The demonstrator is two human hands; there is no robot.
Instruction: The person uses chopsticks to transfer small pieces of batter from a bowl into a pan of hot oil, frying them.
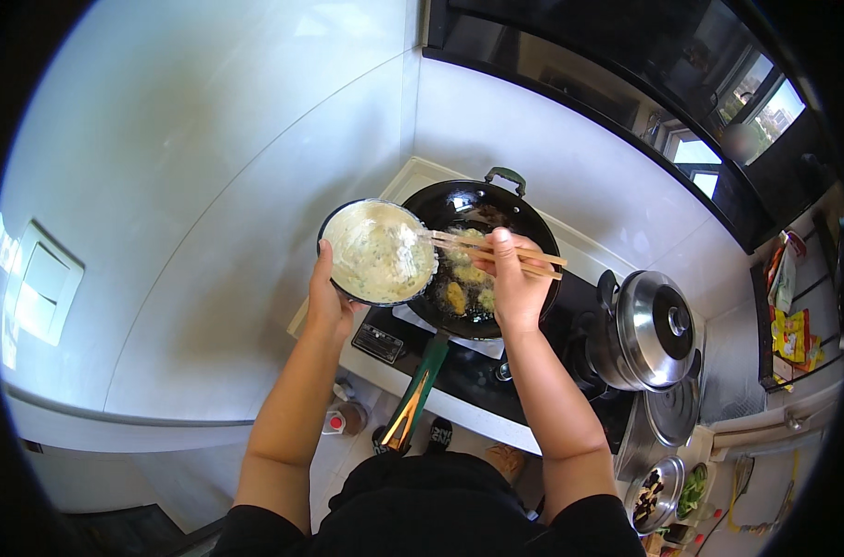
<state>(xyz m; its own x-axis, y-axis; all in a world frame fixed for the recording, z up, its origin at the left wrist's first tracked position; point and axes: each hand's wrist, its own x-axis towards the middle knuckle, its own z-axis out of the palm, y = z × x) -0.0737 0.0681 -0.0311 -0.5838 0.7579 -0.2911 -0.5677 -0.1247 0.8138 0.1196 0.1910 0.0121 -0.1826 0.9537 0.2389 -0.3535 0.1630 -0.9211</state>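
While your left hand [326, 299] grips the batter bowl [378, 252] tilted over the wok [524, 232], keep your right hand [517, 283]—fingers pinching the chopsticks [496, 252]—low, easing batter gently into the oil.

Yellow and red food packets [791, 336] stand crowded on a wire shelf [807, 357] at the far right edge of the kitchen, an orange-and-white pouch [780, 269] propped above them. On the cooktop's [459, 367] front left corner sits a small dark rectangular control panel [378, 343], its screen too small to make out.
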